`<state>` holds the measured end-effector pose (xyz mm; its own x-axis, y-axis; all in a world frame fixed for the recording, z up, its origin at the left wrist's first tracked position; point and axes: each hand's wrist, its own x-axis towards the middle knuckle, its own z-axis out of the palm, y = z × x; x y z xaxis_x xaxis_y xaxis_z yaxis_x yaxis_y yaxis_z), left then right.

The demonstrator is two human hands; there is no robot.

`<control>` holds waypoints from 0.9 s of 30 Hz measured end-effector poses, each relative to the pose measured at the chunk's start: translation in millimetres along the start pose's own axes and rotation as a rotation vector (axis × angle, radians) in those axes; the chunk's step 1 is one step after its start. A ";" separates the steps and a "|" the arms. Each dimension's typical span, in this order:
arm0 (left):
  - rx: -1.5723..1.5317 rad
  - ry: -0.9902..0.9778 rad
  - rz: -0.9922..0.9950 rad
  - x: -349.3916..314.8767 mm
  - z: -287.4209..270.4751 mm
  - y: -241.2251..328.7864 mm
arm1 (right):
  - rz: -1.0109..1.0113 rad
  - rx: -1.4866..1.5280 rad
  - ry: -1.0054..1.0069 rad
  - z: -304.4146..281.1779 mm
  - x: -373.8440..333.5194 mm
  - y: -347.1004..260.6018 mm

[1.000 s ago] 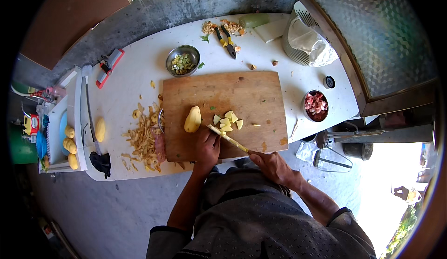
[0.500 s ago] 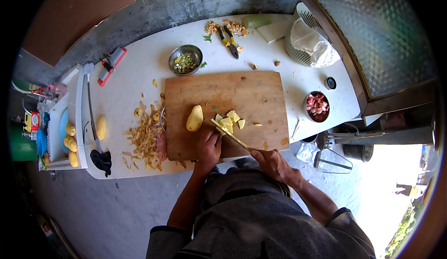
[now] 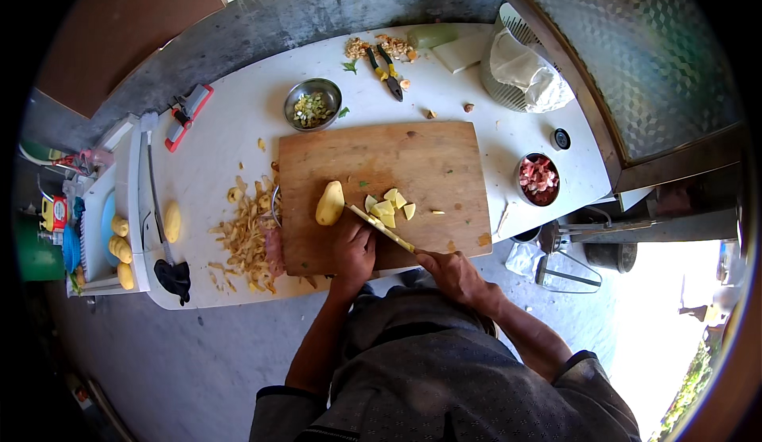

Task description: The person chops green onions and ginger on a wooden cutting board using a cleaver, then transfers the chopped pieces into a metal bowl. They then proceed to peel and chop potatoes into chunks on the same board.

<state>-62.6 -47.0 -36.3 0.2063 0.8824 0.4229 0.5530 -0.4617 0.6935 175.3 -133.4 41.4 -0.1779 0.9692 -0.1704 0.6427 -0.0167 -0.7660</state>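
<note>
On a wooden cutting board (image 3: 429, 152), my right hand (image 3: 451, 274) grips a knife (image 3: 381, 227) by its handle, the blade slanting up and left. Pale bits cling to the blade. My left hand (image 3: 355, 250) is curled with bent fingers at the board's near edge, close beside the blade; whatever lies under its fingers is hidden. Just beyond it rests a whole peeled potato (image 3: 330, 203). Cut potato chunks (image 3: 386, 207) are heaped past the blade, and a thin potato sliver (image 3: 438, 212) lies to their right.
Potato peelings (image 3: 246, 231) cover the white table (image 3: 214, 156) left of the board. Behind stand a metal bowl of chopped greens (image 3: 313, 104) and pliers (image 3: 387, 74). A bowl of cut meat (image 3: 539, 179) sits at the right. More potatoes (image 3: 120, 247) lie far left.
The knife and my right hand have shifted slightly left, bringing the blade nearer my left hand and the whole potato. My left hand stays curled in nearly the same place.
</note>
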 end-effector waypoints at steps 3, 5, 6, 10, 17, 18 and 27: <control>-0.029 -0.017 -0.046 -7.0 2.9 -8.0 | 0.032 0.143 -0.022 -18.1 5.3 -24.7; -0.023 -0.003 -0.033 -7.4 4.1 -8.7 | 0.075 0.163 -0.085 -27.0 0.6 -28.4; -0.019 0.004 -0.026 -7.5 4.7 -9.1 | 0.058 0.162 -0.085 -26.5 -0.5 -27.9; -0.034 0.025 0.026 -2.0 4.0 -6.1 | 0.132 0.131 -0.147 -33.8 -3.2 -32.0; -0.028 0.014 0.043 -0.3 1.8 -3.3 | 0.067 0.000 -0.092 -11.7 -2.0 -11.7; -0.015 0.010 0.048 -0.6 0.6 -3.2 | 0.048 0.009 -0.072 -9.4 -0.4 -8.4; -0.028 0.022 -0.007 -7.4 5.2 -8.0 | 0.121 0.172 -0.135 -34.6 -1.8 -28.0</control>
<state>-64.4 -49.3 -47.9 0.1850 0.8835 0.4303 0.5314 -0.4583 0.7124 183.4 -126.2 84.6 -0.2125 0.9163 -0.3395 0.5312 -0.1833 -0.8272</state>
